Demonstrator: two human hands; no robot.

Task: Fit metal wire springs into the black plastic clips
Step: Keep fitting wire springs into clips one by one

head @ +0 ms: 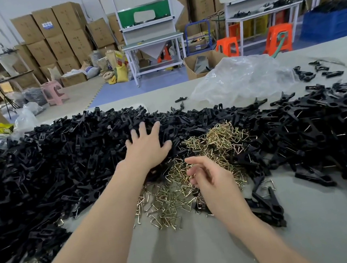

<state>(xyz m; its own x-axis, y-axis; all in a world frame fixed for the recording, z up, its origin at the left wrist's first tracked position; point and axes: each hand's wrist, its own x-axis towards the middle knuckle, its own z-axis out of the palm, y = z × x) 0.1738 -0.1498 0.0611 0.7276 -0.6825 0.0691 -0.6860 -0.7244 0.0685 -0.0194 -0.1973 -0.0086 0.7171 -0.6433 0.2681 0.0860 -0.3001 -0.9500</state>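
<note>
head view, person at a grey counter (pixel 199 254) during spring fitting; the left hand (pixel 147 146) lies palm down on the near slope of a large heap of unfitted black plastic clips (pixel 69 152), its fingers (pixel 142 129) straight and spread, gripping nothing; the right hand (pixel 212 179) hovers over the near part of the heap of brass-coloured wire springs (pixel 221 139), its fingers (pixel 192 160) loosely curled with thumb and forefinger close together; whether a spring is pinched between them cannot be told, since the tangle behind hides the tips; the springs are small bent-wire triangles, interlocked and lying at every angle, spilling from between the two hands toward the person; the clips under the left hand also lie crossed in all directions, so no single long axis can be read, and one must be judged only after it is lifted clear; the relation that governs the coming move: clips lie directly beneath and ahead of the left hand, springs directly beneath and ahead of the right, so each hand is the nearer one to its own part, and the two parts would meet in the gap between the hands; a second spread of clips (pixel 338 128) on the right shows glints of wire and appears to hold fitted pieces; a few more clips (pixel 268 205) lie just beside the right wrist; a crumpled clear plastic bag (pixel 239 77) rests on the far side of the counter.
</note>
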